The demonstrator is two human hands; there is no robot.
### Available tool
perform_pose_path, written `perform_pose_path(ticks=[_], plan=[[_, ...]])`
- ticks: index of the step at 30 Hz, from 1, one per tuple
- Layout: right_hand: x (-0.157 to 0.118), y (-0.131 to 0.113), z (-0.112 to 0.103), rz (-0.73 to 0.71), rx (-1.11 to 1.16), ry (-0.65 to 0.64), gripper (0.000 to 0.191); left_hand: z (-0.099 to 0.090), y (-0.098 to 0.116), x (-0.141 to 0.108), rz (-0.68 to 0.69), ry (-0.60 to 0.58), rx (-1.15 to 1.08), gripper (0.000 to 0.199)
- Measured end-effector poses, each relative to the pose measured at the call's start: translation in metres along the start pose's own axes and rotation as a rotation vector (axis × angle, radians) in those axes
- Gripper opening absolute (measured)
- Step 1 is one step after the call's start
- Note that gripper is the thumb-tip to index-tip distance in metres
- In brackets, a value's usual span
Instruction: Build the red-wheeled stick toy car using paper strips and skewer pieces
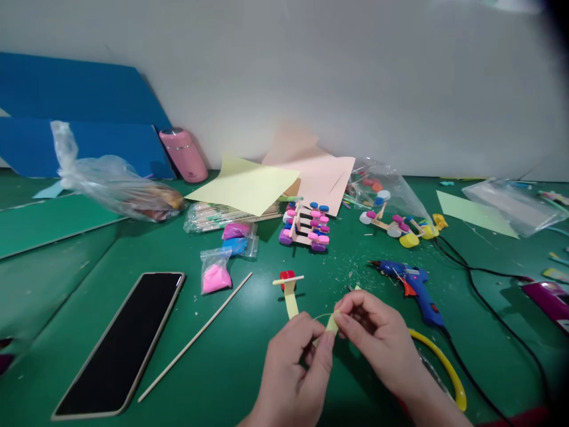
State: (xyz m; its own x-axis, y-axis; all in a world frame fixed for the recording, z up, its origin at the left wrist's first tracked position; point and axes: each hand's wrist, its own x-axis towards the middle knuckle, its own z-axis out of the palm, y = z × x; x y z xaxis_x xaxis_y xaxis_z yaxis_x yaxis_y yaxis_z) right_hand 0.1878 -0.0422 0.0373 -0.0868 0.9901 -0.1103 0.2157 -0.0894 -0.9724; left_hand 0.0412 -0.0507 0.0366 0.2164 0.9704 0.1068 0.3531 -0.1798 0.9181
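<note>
A narrow pale yellow paper strip (331, 325) is pinched between the thumb and fingers of my left hand (296, 365). My right hand (377, 335) grips the same strip's upper end with thumb and fingertips, close beside the left. Just beyond my left hand lies a small piece with a pale yellow strip (291, 303), a red round part (287, 276) and a short stick (293, 280) across it. Whether that strip joins the one in my hands is hidden. Under my right forearm shows a yellow curved handle (453, 370).
A blue glue gun (411, 284) with a black cord lies on the right. Small wheeled stick models (306, 228) stand ahead, near yellow paper (244, 182). To the left are a phone (122, 344), a wooden stick (195, 337), bagged pink clay (216, 277) and a pink bottle (184, 155).
</note>
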Motion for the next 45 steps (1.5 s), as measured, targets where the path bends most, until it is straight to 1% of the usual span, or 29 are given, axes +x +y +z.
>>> perform_pose_path(ticks=[3, 5, 7, 9, 10, 11, 12, 14, 15, 16, 17, 18, 20, 23, 25, 26, 29, 31, 33, 36, 38, 39, 40, 41, 42, 45], plan=[[0.002, 0.008, -0.010, 0.025, -0.100, 0.131, 0.018, -0.010, 0.001, -0.003, -0.013, -0.016, 0.037, 0.026], [0.005, 0.015, -0.023, 0.020, -0.259, 0.256, 0.019, -0.018, 0.000, -0.003, -0.093, -0.033, 0.043, 0.025], [0.005, 0.021, -0.035, -0.065, -0.500, 0.381, 0.017, -0.025, 0.000, -0.003, -0.201, -0.056, 0.016, 0.026], [0.002, 0.020, -0.040, -0.188, -0.686, 0.458, 0.024, -0.029, 0.000, -0.001, -0.284, -0.110, -0.022, 0.027], [0.000, 0.016, -0.039, -0.231, -0.710, 0.451, 0.029, -0.030, 0.001, 0.001, -0.307, -0.148, -0.038, 0.027], [-0.003, 0.011, -0.036, -0.264, -0.685, 0.391, 0.031, -0.030, 0.002, 0.003, -0.317, -0.192, -0.049, 0.027], [-0.005, 0.004, -0.031, -0.288, -0.625, 0.278, 0.032, -0.030, 0.003, 0.005, -0.322, -0.239, -0.053, 0.026], [-0.009, -0.010, -0.020, -0.330, -0.500, -0.064, 0.033, -0.030, 0.006, 0.008, -0.317, -0.317, -0.051, 0.025], [-0.010, -0.016, -0.014, -0.324, -0.460, -0.212, 0.026, -0.031, 0.008, 0.010, -0.317, -0.338, -0.044, 0.024], [-0.010, -0.019, -0.010, -0.302, -0.445, -0.306, 0.020, -0.031, 0.009, 0.011, -0.318, -0.341, -0.038, 0.023], [-0.010, -0.021, -0.005, -0.270, -0.443, -0.346, 0.019, -0.032, 0.009, 0.011, -0.320, -0.324, -0.038, 0.023], [-0.010, -0.020, -0.002, -0.232, -0.447, -0.336, 0.023, -0.032, 0.009, 0.011, -0.326, -0.288, -0.053, 0.023], [-0.010, -0.014, 0.004, -0.156, -0.433, -0.248, 0.031, -0.032, 0.006, 0.009, -0.352, -0.189, -0.144, 0.023], [-0.015, -0.001, 0.012, -0.069, -0.299, -0.161, 0.037, -0.026, 0.000, 0.004, -0.408, -0.034, -0.364, 0.020], [-0.019, 0.004, 0.018, -0.027, -0.188, -0.121, 0.037, -0.018, -0.005, 0.000, -0.436, 0.020, -0.486, 0.017], [-0.020, 0.005, 0.021, -0.015, -0.141, -0.105, 0.036, -0.014, -0.007, -0.002, -0.439, 0.012, -0.529, 0.017], [-0.022, 0.005, 0.026, -0.006, -0.069, -0.075, 0.035, -0.004, -0.010, -0.007, -0.419, 0.005, -0.577, 0.017], [-0.021, 0.003, 0.027, -0.018, -0.079, -0.072, 0.034, -0.001, -0.010, -0.008, -0.393, 0.035, -0.549, 0.017], [-0.020, 0.003, 0.025, -0.034, -0.134, -0.076, 0.034, -0.003, -0.007, -0.008, -0.350, 0.078, -0.476, 0.017], [-0.022, 0.008, 0.017, -0.074, -0.315, -0.097, 0.030, -0.013, 0.001, -0.009, -0.224, 0.203, -0.287, 0.016], [-0.026, 0.017, 0.005, -0.132, -0.497, -0.068, 0.018, -0.021, 0.004, -0.011, -0.094, 0.290, -0.120, 0.010], [-0.029, 0.023, -0.003, -0.176, -0.596, -0.017, 0.017, -0.025, 0.003, -0.012, -0.031, 0.320, -0.038, 0.011], [-0.033, 0.030, -0.013, -0.202, -0.688, 0.032, 0.028, -0.029, 0.002, -0.012, 0.022, 0.332, 0.034, 0.014], [-0.038, 0.037, -0.023, -0.223, -0.751, 0.081, 0.035, -0.032, 0.000, -0.013, 0.062, 0.328, 0.091, 0.017], [-0.044, 0.045, -0.035, -0.214, -0.793, 0.127, 0.036, -0.035, -0.002, -0.014, 0.091, 0.315, 0.134, 0.019], [-0.063, 0.067, -0.066, -0.105, -0.891, 0.164, 0.030, -0.037, -0.010, -0.014, 0.126, 0.250, 0.177, 0.020]])
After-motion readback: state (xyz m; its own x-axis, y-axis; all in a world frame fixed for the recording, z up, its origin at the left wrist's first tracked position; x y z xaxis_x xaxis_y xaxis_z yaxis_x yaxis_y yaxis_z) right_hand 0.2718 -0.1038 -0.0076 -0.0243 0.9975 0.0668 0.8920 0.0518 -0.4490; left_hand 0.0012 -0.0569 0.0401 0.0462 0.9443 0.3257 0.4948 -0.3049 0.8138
